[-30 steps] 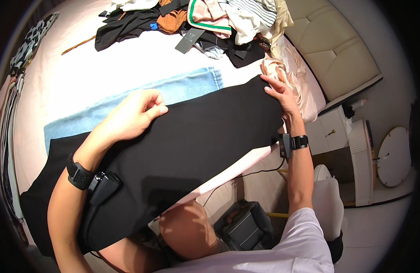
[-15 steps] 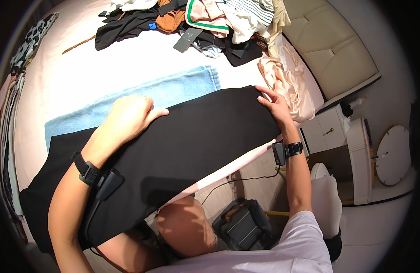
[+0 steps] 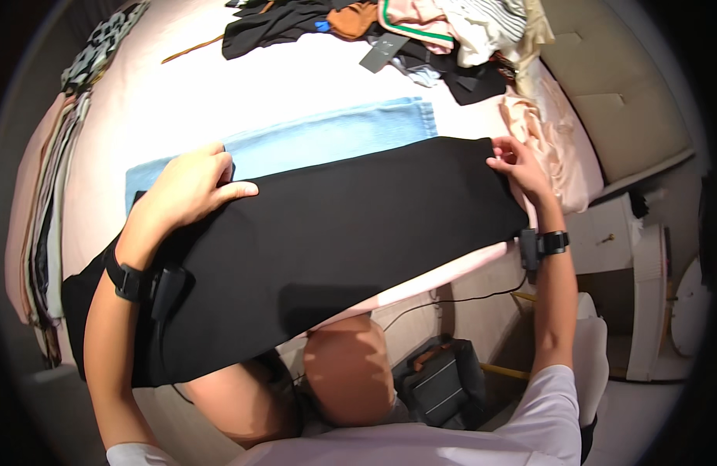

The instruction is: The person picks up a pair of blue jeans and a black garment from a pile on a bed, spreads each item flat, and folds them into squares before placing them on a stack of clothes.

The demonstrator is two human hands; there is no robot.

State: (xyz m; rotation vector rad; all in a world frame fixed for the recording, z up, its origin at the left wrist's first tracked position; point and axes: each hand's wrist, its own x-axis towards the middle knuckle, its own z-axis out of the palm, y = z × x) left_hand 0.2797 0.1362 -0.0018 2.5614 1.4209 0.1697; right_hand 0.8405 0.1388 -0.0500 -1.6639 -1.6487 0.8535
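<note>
A long black garment (image 3: 350, 210), smooth and folded into a broad strip, lies slantwise over the near edge of the bed and hangs toward my knees; I cannot tell its exact kind. At its upper edge on the left, my left hand (image 3: 191, 185) has curled fingers, its thumb stretched over the cloth. My right hand (image 3: 523, 165) pinches at the upper right corner, fingertips and thumb close together. Just beyond, light blue folded jeans (image 3: 335, 132) lie flat on the bed, partly covered by the black garment.
Piled clothes (image 3: 420, 39) lie at the far side of the pale pink bed (image 3: 180, 101). A row of folded garments (image 3: 52, 210) lines the left edge. Right are crumpled peach fabric (image 3: 548, 147), a padded headboard (image 3: 614, 93) and a white drawer unit (image 3: 603, 237). A dark bag (image 3: 440, 380) stands below.
The view has shifted, so the scene sits further right and slightly higher. My right hand's fingers have curled in at the garment's corner; my left hand stays along the upper edge.
</note>
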